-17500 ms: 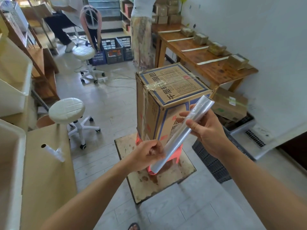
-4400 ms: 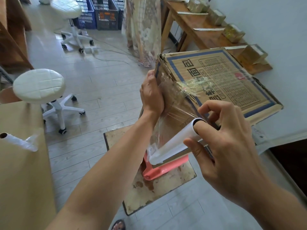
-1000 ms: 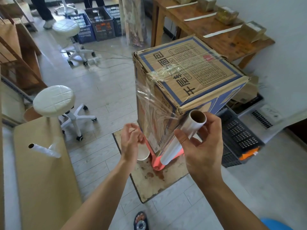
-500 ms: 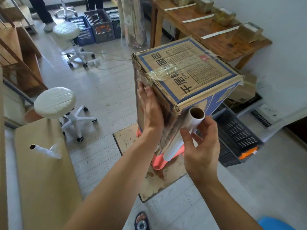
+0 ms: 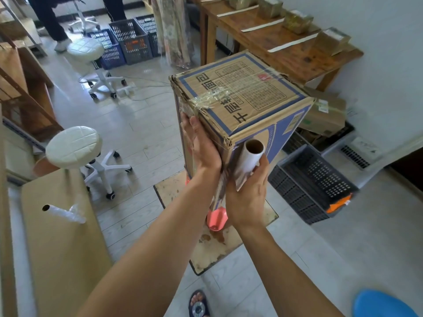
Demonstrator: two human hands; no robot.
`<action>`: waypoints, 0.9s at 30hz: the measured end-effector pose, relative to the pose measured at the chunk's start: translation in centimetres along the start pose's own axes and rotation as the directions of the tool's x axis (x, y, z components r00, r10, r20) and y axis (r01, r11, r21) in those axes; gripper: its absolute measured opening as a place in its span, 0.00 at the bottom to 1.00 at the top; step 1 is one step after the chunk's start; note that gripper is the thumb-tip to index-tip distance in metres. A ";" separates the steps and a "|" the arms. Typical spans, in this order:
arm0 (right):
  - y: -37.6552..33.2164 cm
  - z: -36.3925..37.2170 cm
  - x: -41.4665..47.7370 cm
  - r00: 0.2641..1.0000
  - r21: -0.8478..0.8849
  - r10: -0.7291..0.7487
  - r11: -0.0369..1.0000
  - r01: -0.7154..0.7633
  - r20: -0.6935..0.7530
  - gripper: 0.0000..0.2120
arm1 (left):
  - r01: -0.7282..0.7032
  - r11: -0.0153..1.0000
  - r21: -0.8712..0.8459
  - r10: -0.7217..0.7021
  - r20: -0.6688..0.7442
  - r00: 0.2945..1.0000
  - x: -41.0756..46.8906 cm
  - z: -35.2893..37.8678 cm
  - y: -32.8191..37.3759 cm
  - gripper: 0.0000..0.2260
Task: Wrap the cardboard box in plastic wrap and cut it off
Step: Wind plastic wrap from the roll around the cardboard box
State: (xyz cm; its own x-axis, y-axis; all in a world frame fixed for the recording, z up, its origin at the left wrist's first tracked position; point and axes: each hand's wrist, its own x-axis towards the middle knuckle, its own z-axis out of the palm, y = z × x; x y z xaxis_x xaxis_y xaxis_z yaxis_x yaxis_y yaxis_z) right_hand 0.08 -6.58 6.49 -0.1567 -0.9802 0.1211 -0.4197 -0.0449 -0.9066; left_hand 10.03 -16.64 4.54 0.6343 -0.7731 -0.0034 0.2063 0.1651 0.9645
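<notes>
The cardboard box (image 5: 240, 99) stands tall in the middle of my view. It is perched on a pink stand (image 5: 217, 219) that sits on a stained board (image 5: 231, 245) on the floor. My left hand (image 5: 202, 147) lies flat on the box's left face, fingers (image 5: 194, 126) straight, pressing the film down. My right hand (image 5: 248, 197) is curled round the lower part of the plastic wrap roll (image 5: 251, 156), held close against the box's right face just past the near corner. A short stretch of film (image 5: 225, 179) crosses that corner between my hands.

I judge tipping to be the main risk. The box is tall on a narrow stand, so a hard pull on the roll could turn or topple it if my left palm eases off. The film might also slip from under that palm and bunch up, or tear on the ragged corner (image 5: 227, 141).

I can't see the far faces, so I can't tell how much is covered. The stand's top is hidden, the clear film's edges are hard to trace, and I see no cutter.
</notes>
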 end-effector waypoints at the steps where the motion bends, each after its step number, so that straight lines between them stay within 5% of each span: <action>1: 0.3 -0.1 0.2 0.999 -0.017 0.033 0.999 -0.033 0.006 0.38 | 0.018 1.000 -0.009 -0.018 0.000 1.000 -0.1 0.0 0.1 0.37; 6: 2.3 -1.0 1.7 0.994 -0.069 0.103 0.992 -0.105 -0.027 0.32 | 0.060 0.996 -0.070 -0.060 0.008 0.998 0.2 -0.1 -0.4 0.37; 11: 4.6 -3.8 3.1 0.995 -0.211 0.047 0.977 -0.027 0.090 0.21 | 0.226 0.960 -0.167 -0.212 0.098 0.972 0.5 -0.3 -4.2 0.37; 14: 4.7 -4.1 3.1 0.959 0.097 0.233 0.963 -0.250 0.161 0.11 | 0.257 0.947 -0.192 -0.232 0.141 0.962 0.5 -0.7 -3.6 0.39; 18: 4.0 -4.3 4.0 0.871 0.519 0.417 0.701 -0.489 0.259 0.20 | 0.261 0.942 -0.209 -0.231 0.158 0.960 -0.7 0.6 1.8 0.35; 21: 4.0 -4.2 4.5 0.904 0.409 0.386 0.807 -0.427 0.182 0.30 | 0.243 0.943 -0.228 -0.231 0.078 0.970 -2.4 1.6 3.8 0.28; 27: 5.6 -6.6 8.4 0.964 0.108 0.249 0.960 -0.258 0.092 0.28 | 0.245 0.934 -0.260 -0.233 0.076 0.970 -3.7 2.4 5.3 0.36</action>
State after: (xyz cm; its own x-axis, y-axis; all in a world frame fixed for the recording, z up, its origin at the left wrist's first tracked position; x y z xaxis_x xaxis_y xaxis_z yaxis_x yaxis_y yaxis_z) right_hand -9.46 -13.81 5.05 -0.1736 -0.9739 -0.1460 -0.2656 0.1890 -0.9454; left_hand 6.96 -14.41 10.28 0.5102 -0.8346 -0.2075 0.5415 0.1243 0.8315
